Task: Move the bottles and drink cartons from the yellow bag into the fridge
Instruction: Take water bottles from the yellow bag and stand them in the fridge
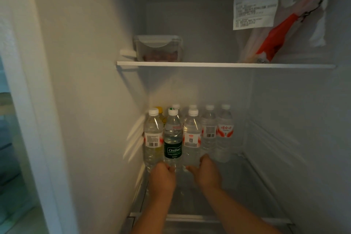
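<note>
Plastic water bottles [209, 129] on the fridge shelf [237, 176]; left hand [162, 176] round the green-labelled one [172, 148], right hand [208, 174] round its neighbour [191, 138].

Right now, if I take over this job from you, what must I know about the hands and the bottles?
Left hand holds the base of the green-label bottle.
Right hand holds the base of the red-label bottle beside it.
Both stand upright on the lower shelf among other bottles.
Done: eight bottles are in the fridge.
To do: release both. The yellow bag is out of view and no cartons show, so check it.
</note>
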A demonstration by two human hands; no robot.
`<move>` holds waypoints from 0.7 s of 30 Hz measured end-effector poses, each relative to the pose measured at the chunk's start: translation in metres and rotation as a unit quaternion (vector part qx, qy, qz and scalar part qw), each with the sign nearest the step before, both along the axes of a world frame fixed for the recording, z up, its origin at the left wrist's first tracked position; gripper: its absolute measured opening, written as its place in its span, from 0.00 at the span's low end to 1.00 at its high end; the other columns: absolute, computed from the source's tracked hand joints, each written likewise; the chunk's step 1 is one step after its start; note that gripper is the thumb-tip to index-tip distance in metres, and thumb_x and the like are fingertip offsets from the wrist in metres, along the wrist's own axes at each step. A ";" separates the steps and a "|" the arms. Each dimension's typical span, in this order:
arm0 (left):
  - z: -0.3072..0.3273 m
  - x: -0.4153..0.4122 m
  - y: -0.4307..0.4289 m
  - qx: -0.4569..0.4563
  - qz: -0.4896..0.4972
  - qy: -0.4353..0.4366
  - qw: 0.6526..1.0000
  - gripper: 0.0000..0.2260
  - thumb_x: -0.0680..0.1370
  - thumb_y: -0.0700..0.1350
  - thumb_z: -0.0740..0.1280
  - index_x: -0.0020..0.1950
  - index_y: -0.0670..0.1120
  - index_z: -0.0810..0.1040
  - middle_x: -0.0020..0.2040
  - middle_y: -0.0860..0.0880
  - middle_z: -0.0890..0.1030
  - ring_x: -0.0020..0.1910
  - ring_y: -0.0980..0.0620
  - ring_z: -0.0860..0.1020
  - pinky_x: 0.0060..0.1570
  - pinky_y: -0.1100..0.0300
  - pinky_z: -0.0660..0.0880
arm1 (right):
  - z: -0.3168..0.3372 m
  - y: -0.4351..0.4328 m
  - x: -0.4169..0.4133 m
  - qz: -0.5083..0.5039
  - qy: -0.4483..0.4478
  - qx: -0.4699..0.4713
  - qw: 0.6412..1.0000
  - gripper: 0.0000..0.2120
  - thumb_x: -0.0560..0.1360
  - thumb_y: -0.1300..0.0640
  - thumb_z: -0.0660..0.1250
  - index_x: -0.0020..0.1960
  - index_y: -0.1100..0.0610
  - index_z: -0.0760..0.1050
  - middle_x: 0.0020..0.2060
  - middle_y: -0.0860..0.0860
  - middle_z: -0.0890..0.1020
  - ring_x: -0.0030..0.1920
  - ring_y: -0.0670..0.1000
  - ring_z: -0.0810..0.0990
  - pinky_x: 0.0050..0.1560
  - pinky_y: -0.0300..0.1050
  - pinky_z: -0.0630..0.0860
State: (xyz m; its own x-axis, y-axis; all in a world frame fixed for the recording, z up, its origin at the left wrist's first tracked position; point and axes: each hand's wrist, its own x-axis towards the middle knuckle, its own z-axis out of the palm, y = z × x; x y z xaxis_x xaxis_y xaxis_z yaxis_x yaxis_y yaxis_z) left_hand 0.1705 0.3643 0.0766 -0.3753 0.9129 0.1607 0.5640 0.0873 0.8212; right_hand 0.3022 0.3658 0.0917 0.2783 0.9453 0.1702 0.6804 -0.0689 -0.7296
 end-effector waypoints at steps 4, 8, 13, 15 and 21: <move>0.000 0.000 -0.001 -0.006 0.002 0.023 1.000 0.04 0.79 0.44 0.67 0.47 0.46 0.79 0.45 0.47 0.81 0.44 0.50 0.78 0.41 0.58 0.71 | 0.000 0.000 -0.002 0.004 -0.003 -0.004 1.000 0.19 0.72 0.45 0.74 0.54 0.53 0.70 0.52 0.50 0.79 0.54 0.52 0.80 0.47 0.45 0.74; 0.002 -0.004 -0.007 0.003 -0.044 -0.002 0.999 0.07 0.78 0.45 0.68 0.42 0.44 0.79 0.41 0.49 0.81 0.41 0.51 0.79 0.42 0.56 0.76 | 0.000 -0.007 0.005 0.061 0.040 -0.009 0.997 0.21 0.72 0.52 0.76 0.60 0.55 0.72 0.57 0.51 0.80 0.56 0.51 0.79 0.55 0.45 0.76; 0.008 -0.006 -0.040 0.090 -0.117 -0.002 0.989 0.03 0.77 0.44 0.71 0.44 0.47 0.78 0.41 0.50 0.81 0.43 0.50 0.80 0.44 0.55 0.77 | 0.001 -0.035 0.020 0.117 0.081 0.011 0.990 0.31 0.76 0.56 0.72 0.75 0.59 0.63 0.69 0.51 0.72 0.70 0.52 0.71 0.66 0.42 0.67; 0.002 -0.009 -0.061 0.135 -0.129 0.054 0.981 0.03 0.76 0.45 0.72 0.47 0.49 0.78 0.44 0.51 0.81 0.46 0.50 0.79 0.47 0.52 0.78 | -0.006 -0.055 0.022 0.122 0.031 0.033 0.992 0.31 0.77 0.55 0.70 0.77 0.56 0.62 0.70 0.50 0.71 0.71 0.52 0.69 0.69 0.41 0.64; -0.036 -0.022 -0.126 0.207 -0.101 0.279 0.932 0.12 0.74 0.56 0.70 0.54 0.53 0.80 0.64 0.48 0.78 0.68 0.40 0.70 0.65 0.42 0.66 | -0.043 -0.122 0.023 0.015 -0.271 0.152 0.950 0.25 0.74 0.46 0.61 0.68 0.54 0.73 0.68 0.54 0.76 0.68 0.60 0.74 0.63 0.59 0.72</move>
State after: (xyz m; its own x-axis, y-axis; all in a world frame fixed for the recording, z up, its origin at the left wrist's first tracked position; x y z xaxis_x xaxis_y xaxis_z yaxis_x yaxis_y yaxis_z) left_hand 0.1480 0.2387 0.0403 0.0447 0.7718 0.6342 0.8836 -0.3268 0.3355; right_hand 0.3251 0.2440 0.0486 0.0455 0.8355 0.5477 0.9601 0.1148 -0.2549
